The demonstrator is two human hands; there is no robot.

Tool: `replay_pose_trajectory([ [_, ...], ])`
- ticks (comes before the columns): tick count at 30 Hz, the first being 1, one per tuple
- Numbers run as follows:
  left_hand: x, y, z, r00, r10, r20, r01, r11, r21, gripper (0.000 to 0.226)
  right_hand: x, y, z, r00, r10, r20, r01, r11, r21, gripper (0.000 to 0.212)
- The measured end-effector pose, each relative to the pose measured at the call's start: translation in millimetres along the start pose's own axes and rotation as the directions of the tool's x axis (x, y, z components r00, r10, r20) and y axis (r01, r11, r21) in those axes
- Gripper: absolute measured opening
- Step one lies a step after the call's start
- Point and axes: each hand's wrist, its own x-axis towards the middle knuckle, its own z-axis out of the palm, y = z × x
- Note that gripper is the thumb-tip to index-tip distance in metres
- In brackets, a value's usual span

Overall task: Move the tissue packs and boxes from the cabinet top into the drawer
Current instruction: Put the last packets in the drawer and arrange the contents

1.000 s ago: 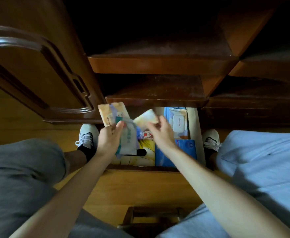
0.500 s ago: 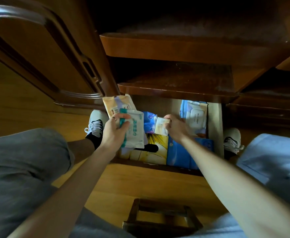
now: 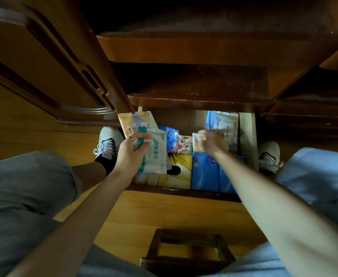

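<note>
The open drawer [image 3: 247, 136] lies below me, holding several tissue packs and boxes. My left hand [image 3: 131, 154] grips a white and teal wipes pack [image 3: 155, 154] together with a yellow and purple pack [image 3: 137, 122] behind it, above the drawer's left side. My right hand [image 3: 212, 141] pinches a small pale tissue pack [image 3: 197, 141] low over the drawer's middle, next to a white cartoon pack [image 3: 185, 144]. A blue bag [image 3: 171, 137], a yellow box [image 3: 181, 168], blue boxes [image 3: 205, 172] and a blue wipes pack [image 3: 225, 124] lie inside.
Dark wooden cabinet shelves [image 3: 200, 96] overhang the drawer's back. A cabinet door [image 3: 44, 66] stands open at left. My knees and white shoes [image 3: 107, 142] flank the drawer. A small wooden stool [image 3: 186, 252] stands on the wood floor below me.
My right hand has carried the small pale pack down and to the right into the drawer. My left hand has kept hold of its packs. The camera has tilted closer.
</note>
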Motion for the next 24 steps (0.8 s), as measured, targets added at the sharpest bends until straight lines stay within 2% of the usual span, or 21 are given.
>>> replay_pose_trajectory([
  [1,0.3,-0.8,0.9,1.000,0.002,0.012,-0.002,1.000,0.006,0.012,-2.8,-1.1,2.8,1.000,-0.006,-0.014,0.005,0.998,-0.067,0.036],
  [3,0.7,-2.5,2.5,0.999,0.005,0.035,-0.006,1.000,0.020,0.014,-5.9,-3.6,3.1,1.000,-0.021,-0.017,0.020,0.996,-0.083,0.032],
  [5,1.7,-3.8,4.8,0.999,0.007,0.051,-0.009,0.999,0.040,0.016,-5.3,-2.5,1.1,0.998,-0.039,0.057,0.043,0.996,-0.073,0.032],
  [8,4.0,-0.4,10.2,0.993,0.058,0.105,-0.069,0.992,0.108,0.024,-7.0,-3.2,-8.9,0.983,-0.023,0.182,0.050,0.988,-0.144,0.050],
  [10,3.2,4.0,13.5,0.981,0.103,0.166,-0.122,0.986,0.112,0.040,-9.7,-11.0,-17.7,0.969,-0.004,0.247,0.054,0.979,-0.196,0.068],
  [12,0.8,9.2,18.4,0.970,0.122,0.212,-0.136,0.989,0.056,0.057,-15.4,-19.9,-27.4,0.974,-0.003,0.225,0.059,0.969,-0.240,0.080],
  [13,0.0,11.0,21.0,0.967,0.130,0.221,-0.138,0.990,0.024,0.063,-20.2,-25.5,-34.1,0.981,-0.016,0.195,0.063,0.970,-0.235,0.079],
  [15,-2.0,14.1,25.6,0.965,0.154,0.211,-0.155,0.988,-0.011,0.068,-31.5,-35.0,-51.1,0.982,-0.071,0.173,0.093,0.988,-0.125,0.068],
  [17,-4.6,17.9,30.5,0.971,0.172,0.165,-0.167,0.985,-0.043,0.061,-47.5,-42.2,-67.1,0.963,-0.127,0.236,0.087,0.981,0.171,0.061],
  [19,-7.9,22.5,35.8,0.979,0.173,0.109,-0.167,0.984,-0.064,0.048,-71.1,-47.4,-81.7,0.926,-0.166,0.339,-0.022,0.873,0.487,0.069],
  [21,-11.6,25.7,40.2,0.979,0.184,0.092,-0.181,0.983,-0.039,0.053,-96.7,-48.6,-91.9,0.903,-0.233,0.361,-0.022,0.814,0.581,0.078],
  [22,-13.8,26.5,42.1,0.977,0.188,0.101,-0.185,0.982,-0.036,0.063,-106.3,-46.4,-93.0,0.901,-0.271,0.340,0.015,0.801,0.598,0.073],
  [24,-17.8,28.2,47.2,0.978,0.170,0.121,-0.167,0.985,-0.030,0.057,-117.0,-38.7,-89.5,0.916,-0.288,0.280,0.041,0.760,0.648,0.051],
])
